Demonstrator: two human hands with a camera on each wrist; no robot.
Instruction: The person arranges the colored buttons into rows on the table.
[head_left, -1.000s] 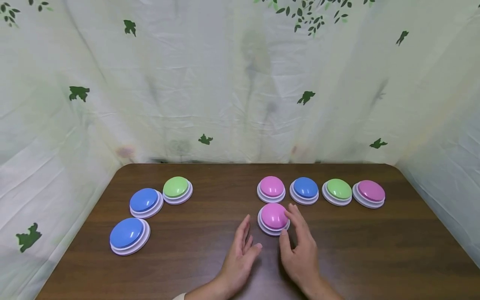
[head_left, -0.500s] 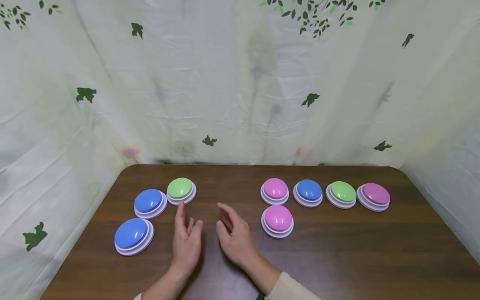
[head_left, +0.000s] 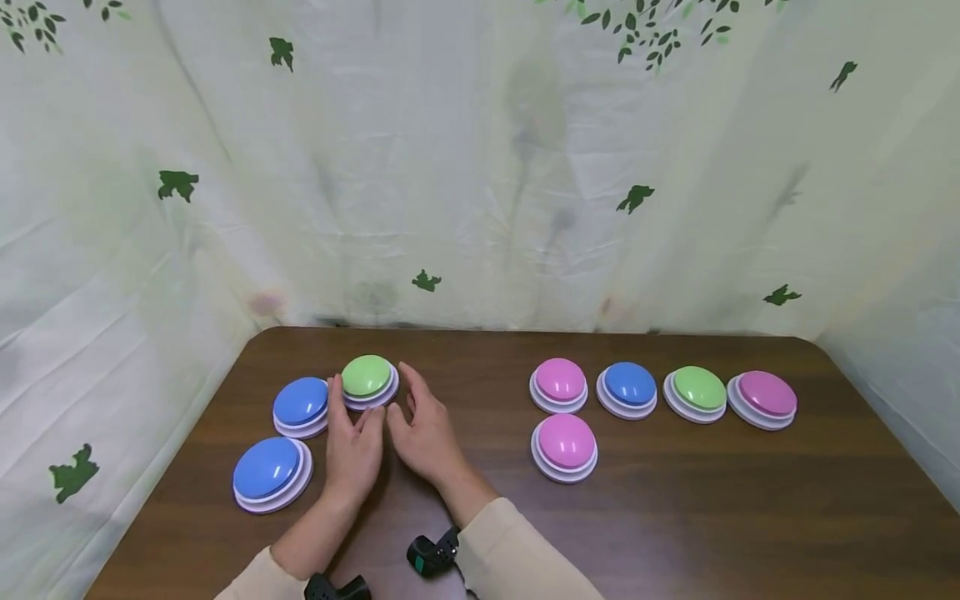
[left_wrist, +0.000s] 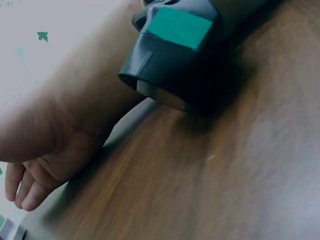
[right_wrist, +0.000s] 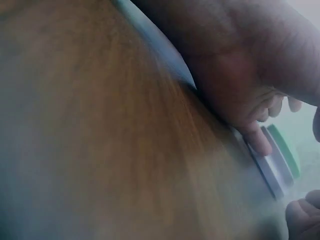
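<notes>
In the right wrist view, the right hand partly hid the round, white-based, green-domed button. The left wrist view's edge cropped the left hand, and the brown wooden tabletop blurred there.

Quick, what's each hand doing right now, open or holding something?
Left hand: open, left of the leftmost green button.
Right hand: open, on that button's right side.

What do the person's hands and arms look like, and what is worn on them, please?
The left hand and right hand are bare, without gloves. The light beige sleeves end short of the hands. A boxy black device sits at each wrist; the right one carries a green patch.
</notes>
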